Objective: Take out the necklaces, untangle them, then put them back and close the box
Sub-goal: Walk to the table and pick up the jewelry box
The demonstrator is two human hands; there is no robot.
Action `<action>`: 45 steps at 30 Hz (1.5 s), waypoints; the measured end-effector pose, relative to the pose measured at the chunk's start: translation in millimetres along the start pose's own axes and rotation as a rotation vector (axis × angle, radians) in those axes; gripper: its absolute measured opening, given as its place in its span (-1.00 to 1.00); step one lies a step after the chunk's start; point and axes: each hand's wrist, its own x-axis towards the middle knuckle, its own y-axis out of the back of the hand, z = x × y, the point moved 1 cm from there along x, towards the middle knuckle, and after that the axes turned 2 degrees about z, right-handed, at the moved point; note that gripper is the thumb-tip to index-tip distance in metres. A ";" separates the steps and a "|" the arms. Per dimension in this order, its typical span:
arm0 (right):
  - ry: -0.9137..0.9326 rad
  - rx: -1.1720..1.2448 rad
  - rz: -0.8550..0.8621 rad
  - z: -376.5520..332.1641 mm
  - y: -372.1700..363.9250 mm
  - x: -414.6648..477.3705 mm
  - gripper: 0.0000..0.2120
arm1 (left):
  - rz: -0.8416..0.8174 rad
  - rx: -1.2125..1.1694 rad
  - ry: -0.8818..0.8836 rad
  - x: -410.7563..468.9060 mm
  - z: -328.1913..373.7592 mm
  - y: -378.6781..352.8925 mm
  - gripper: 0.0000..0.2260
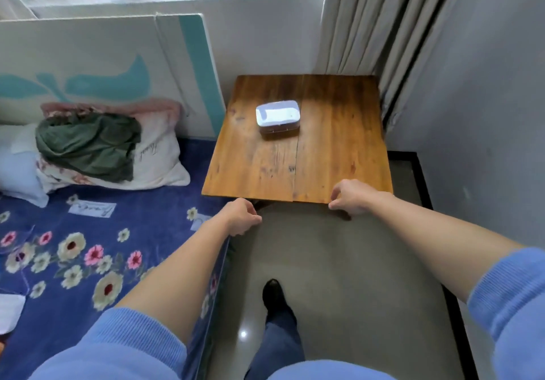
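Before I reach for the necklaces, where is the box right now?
The box, lid shut, sits on the wooden table near its middle, slightly toward the window, ahead of both hands and right of the bed.

Closed box [277, 117] on table [339, 155] — hands [243, 217] near

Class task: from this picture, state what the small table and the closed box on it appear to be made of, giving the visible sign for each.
Table: wood, glossy varnished finish; grain streaks, knots and a seam between boards show.
Box: probably plastic; pale, smooth lid with rounded corners over a darker base, though the blur leaves this open.
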 end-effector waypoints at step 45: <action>-0.336 0.615 0.149 -61.0 74.5 464.3 -0.63 | 0.176 -0.644 0.301 486.9 72.0 117.4 -0.82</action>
